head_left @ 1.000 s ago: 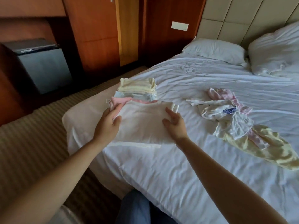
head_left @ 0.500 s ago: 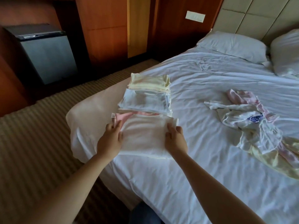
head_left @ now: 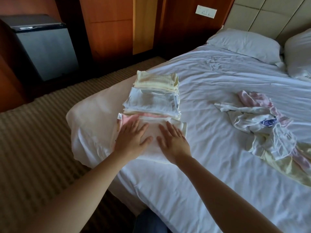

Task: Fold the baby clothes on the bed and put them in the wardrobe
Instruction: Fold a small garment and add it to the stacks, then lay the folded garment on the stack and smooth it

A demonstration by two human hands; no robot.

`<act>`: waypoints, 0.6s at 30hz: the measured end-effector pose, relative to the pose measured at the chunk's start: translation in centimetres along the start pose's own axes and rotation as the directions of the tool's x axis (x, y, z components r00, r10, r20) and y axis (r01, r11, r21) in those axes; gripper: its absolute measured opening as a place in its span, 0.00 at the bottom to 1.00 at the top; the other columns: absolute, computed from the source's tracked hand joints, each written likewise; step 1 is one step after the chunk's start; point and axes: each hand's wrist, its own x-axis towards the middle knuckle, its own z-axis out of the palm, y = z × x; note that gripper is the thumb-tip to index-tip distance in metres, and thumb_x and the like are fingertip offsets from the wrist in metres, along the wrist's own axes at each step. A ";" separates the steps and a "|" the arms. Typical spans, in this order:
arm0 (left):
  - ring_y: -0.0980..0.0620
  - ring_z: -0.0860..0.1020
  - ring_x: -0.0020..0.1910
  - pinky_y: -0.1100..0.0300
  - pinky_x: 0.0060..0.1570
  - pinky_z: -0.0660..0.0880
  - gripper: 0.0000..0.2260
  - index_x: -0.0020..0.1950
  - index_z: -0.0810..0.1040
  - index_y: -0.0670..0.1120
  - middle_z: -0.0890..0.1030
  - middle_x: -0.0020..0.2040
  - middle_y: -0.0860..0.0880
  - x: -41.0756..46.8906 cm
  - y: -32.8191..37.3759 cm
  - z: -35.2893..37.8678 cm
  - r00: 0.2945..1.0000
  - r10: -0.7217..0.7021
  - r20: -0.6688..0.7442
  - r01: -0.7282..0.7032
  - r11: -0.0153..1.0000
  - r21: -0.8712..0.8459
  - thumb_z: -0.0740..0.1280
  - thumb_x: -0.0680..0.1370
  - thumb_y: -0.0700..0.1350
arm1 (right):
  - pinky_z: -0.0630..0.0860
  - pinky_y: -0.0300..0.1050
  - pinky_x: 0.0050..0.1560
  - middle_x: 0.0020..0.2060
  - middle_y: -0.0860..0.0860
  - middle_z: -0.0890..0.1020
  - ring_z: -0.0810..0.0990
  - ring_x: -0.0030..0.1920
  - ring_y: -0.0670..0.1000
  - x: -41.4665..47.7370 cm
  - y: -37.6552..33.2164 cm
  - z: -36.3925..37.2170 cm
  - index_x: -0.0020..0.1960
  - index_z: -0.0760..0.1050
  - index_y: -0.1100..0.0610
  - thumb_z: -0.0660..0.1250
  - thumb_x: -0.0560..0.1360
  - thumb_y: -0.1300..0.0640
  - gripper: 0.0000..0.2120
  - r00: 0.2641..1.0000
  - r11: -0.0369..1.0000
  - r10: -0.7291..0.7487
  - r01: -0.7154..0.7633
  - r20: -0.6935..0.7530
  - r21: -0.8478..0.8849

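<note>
Both hands lie flat with fingers straight, the left hand (head_left: 133, 138) and right hand (head_left: 173, 142) pressing side by side on a folded white garment (head_left: 153, 127), a soft, roughly square knit near the bed (head_left: 202, 174) corner. A pink layer (head_left: 128, 117) peeks out beneath, with a small white label (head_left: 119, 116) whose print is too small to read. Beyond sit a blue ribbed stack (head_left: 151, 101) and a pale yellow stack (head_left: 156, 79) — the row runs lengthwise away from the person. A crumpled heap (head_left: 262, 126) lies well apart to the right, its blue print illegible.
</note>
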 end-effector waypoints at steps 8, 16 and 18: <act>0.50 0.45 0.79 0.45 0.76 0.46 0.41 0.78 0.61 0.53 0.53 0.80 0.48 0.5 0.5 -1.4 0.990 -0.034 0.134 0.045 0.996 -0.076 0.39 0.71 0.71 | 0.40 0.45 0.77 0.79 0.51 0.48 0.45 0.79 0.50 1.6 0.8 -0.4 0.79 0.45 0.45 0.47 0.82 0.39 0.29 0.984 0.999 -0.016 0.009 0.179 0.040; 0.46 0.67 0.72 0.54 0.70 0.62 0.22 0.71 0.71 0.43 0.73 0.70 0.48 -2.4 6.8 -5.3 0.997 -0.029 0.072 0.047 0.966 -0.253 0.64 0.80 0.51 | 0.69 0.46 0.65 0.75 0.44 0.63 0.66 0.72 0.48 -4.8 3.3 -6.1 0.75 0.62 0.44 0.58 0.80 0.46 0.24 0.995 0.998 -0.029 0.023 0.096 0.065; 0.47 0.66 0.73 0.54 0.70 0.63 0.22 0.72 0.70 0.43 0.72 0.71 0.49 -2.9 9.7 -6.3 0.997 0.009 0.080 0.013 0.961 -0.275 0.64 0.80 0.51 | 0.68 0.46 0.66 0.76 0.43 0.61 0.63 0.73 0.46 -7.0 4.9 -7.6 0.75 0.62 0.45 0.59 0.80 0.48 0.24 0.999 0.998 0.003 -0.006 0.040 0.056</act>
